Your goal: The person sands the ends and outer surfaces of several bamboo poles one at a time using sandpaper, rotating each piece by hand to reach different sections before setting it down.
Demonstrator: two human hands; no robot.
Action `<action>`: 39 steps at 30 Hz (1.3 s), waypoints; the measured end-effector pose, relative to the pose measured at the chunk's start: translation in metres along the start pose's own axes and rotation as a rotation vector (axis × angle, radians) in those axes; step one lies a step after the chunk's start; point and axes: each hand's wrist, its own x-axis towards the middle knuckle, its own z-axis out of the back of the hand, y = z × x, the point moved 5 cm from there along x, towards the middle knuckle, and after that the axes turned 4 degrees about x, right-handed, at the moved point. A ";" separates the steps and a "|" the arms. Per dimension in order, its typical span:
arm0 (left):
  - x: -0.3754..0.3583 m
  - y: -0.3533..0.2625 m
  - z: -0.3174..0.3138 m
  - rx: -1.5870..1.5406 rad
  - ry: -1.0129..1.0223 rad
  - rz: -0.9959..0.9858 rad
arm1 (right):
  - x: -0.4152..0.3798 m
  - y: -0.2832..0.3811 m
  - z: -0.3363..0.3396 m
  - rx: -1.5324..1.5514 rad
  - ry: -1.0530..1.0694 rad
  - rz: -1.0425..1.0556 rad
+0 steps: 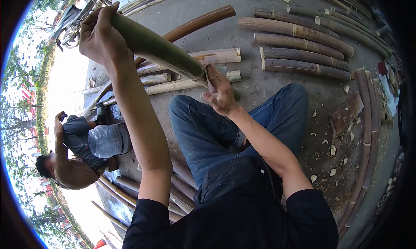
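A thick green bamboo pole (160,47) slants across the view from upper left down toward my lap. Around its upper end, my left hand (102,34) is closed. My right hand (223,93) is at the lower part, beside a ringed joint of the pole. Between its fingers and the bamboo is a small brownish piece of sandpaper (212,81), partly covered by the hand. The pole's lowest end shows just behind my right hand, above my crossed legs in jeans (197,132).
Cut brown bamboo lengths (299,30) lie in rows at the upper right. More split pieces (216,55) lie ahead. Long poles (366,140) and a board (346,112) with chips are at right. A person (76,149) sits at left near a clear plastic container (104,140).
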 end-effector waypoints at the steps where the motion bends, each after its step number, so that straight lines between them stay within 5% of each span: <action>1: 0.000 0.000 -0.001 0.005 0.001 0.001 | 0.006 0.008 0.001 -0.030 -0.031 -0.014; 14: -0.011 -0.010 -0.023 -0.017 0.057 -0.054 | 0.007 0.003 0.002 0.055 -0.063 -0.037; 17: -0.020 -0.022 -0.036 0.013 0.110 -0.119 | 0.081 0.064 -0.005 0.014 -0.175 0.209; 20: -0.020 -0.029 -0.045 0.097 0.255 0.032 | 0.160 0.134 0.002 -0.152 -0.234 0.437; 23: -0.022 -0.033 -0.046 0.027 0.353 0.222 | 0.175 0.128 0.000 0.075 -0.256 0.385; 28: 0.004 -0.002 -0.027 -0.108 0.479 0.288 | 0.053 0.015 -0.009 0.205 -0.163 -0.005; 32: -0.010 -0.024 -0.045 -0.051 0.611 0.132 | 0.056 0.014 0.002 0.118 0.007 -0.069; 37: -0.022 -0.029 -0.066 -0.152 0.732 0.160 | 0.217 0.143 0.034 0.224 -0.078 0.036; 39: -0.016 -0.019 -0.057 0.188 0.626 0.079 | 0.242 0.157 0.038 0.214 -0.054 -0.004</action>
